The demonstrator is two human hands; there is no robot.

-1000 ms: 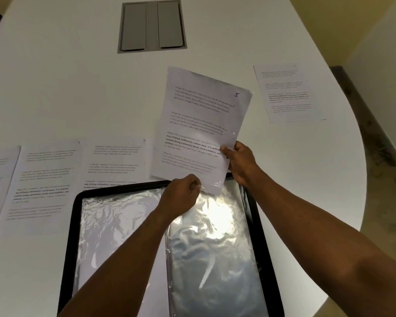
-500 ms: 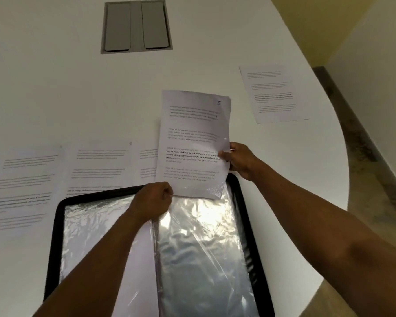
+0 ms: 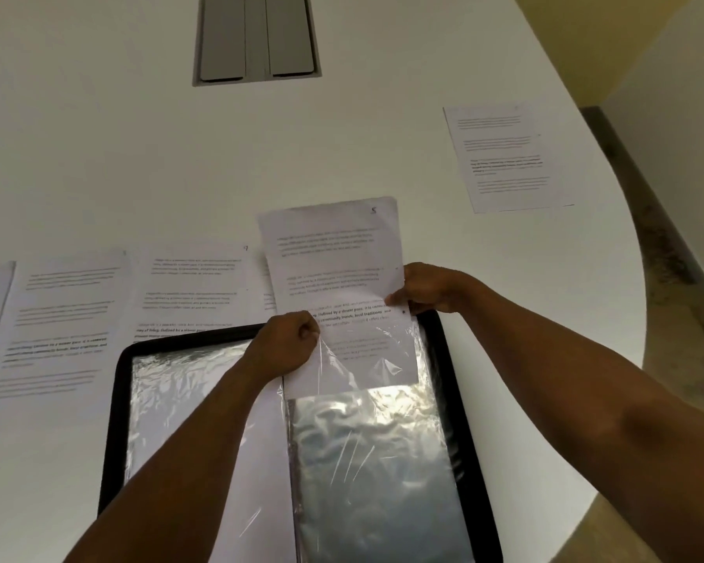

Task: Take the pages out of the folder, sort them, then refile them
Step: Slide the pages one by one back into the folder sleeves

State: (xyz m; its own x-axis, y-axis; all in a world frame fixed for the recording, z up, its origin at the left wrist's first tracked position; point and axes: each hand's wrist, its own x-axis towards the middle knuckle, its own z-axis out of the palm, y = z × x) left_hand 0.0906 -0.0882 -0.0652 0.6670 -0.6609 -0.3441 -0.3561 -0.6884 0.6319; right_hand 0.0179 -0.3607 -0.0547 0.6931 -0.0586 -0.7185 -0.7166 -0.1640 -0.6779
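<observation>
From the head view, the right hand [image 3: 427, 288] pinches the right edge of a printed page [image 3: 334, 278] marked with a handwritten 5, while the left hand [image 3: 285, 343] grips the mouth of a clear plastic sleeve [image 3: 366, 440] on the right side of the open black folder [image 3: 116, 400]. The page's lower part already sits inside the sleeve and its upper part stands out above the folder's top edge. The likeliest trouble from here is a jam: the film is thin and wrinkled, so a bottom corner could catch on a crease and buckle or fold the sheet if it is pushed hard. If the left hand lets the mouth close, the page may slide between sleeves rather than into one. Pinched at one edge only, the sheet could also go in skewed. Around the folder, a row of printed pages [image 3: 188, 286] lies on the white table [image 3: 98, 156] to the left, their lower edges tucked under the folder's top rim. One more sheet [image 3: 504, 156] lies well apart at the far right, and a grey hatch [image 3: 257, 36] is set into the tabletop beyond. Nothing blocks the sleeve itself.
</observation>
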